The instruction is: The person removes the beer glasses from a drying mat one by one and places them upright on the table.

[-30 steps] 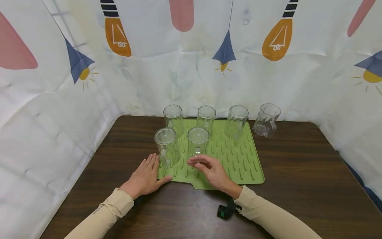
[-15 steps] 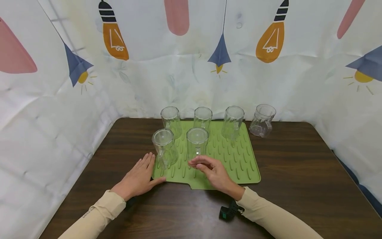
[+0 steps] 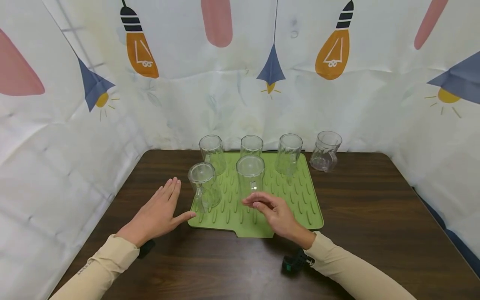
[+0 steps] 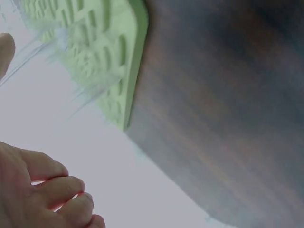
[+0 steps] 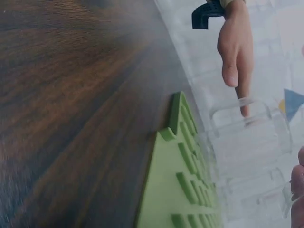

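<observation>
At the front middle of the green drying mat [image 3: 296, 208], my right hand [image 3: 275, 212] pinches the handle of a clear glass mug [image 3: 250, 171]. That mug's round base appears to face up. In the right wrist view its fingertips [image 5: 298, 183] show at the right edge beside the clear glass. My left hand [image 3: 155, 210] is held flat with spread thumb, holding nothing, just left of the mat. Nearest to it stands another glass mug [image 3: 206, 187] on the mat's front left. The left wrist view shows its fingers [image 4: 61, 190] near the mat's corner.
Three more glass mugs [image 3: 212, 152] line the mat's back edge. A further glass mug [image 3: 326, 152] stands on the dark wooden table [image 3: 375, 216], right of the mat. A white printed curtain [image 3: 180, 100] closes off the back and sides.
My left hand has lifted off the mat's left edge and moved left. My right hand and its mug have shifted slightly right on the mat. The head view has turned a little.
</observation>
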The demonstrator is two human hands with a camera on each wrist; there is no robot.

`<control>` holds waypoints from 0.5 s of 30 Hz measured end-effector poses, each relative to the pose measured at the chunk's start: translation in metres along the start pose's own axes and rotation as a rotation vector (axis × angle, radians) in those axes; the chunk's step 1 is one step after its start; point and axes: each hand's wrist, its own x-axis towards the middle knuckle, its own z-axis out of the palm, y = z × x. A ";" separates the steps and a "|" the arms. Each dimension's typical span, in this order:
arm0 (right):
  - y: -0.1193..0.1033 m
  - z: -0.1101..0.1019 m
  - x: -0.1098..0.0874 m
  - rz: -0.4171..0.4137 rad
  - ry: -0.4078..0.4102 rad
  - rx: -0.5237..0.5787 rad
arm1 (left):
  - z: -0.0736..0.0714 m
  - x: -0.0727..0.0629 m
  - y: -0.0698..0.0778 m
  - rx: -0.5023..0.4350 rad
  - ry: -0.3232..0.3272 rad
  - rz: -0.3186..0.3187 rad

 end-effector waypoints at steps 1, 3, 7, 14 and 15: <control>-0.001 -0.002 0.000 0.000 0.002 -0.012 | -0.003 0.000 0.000 0.003 0.008 0.002; -0.004 -0.006 0.000 -0.002 0.005 -0.027 | -0.008 0.001 0.000 0.013 0.027 0.008; -0.007 -0.013 0.000 -0.016 0.008 -0.048 | -0.018 0.005 0.001 0.034 0.080 0.038; -0.014 -0.027 0.002 -0.095 0.021 -0.094 | -0.029 0.015 0.011 0.045 0.170 0.085; -0.015 -0.029 0.002 -0.109 0.020 -0.102 | -0.030 0.016 0.013 0.041 0.182 0.093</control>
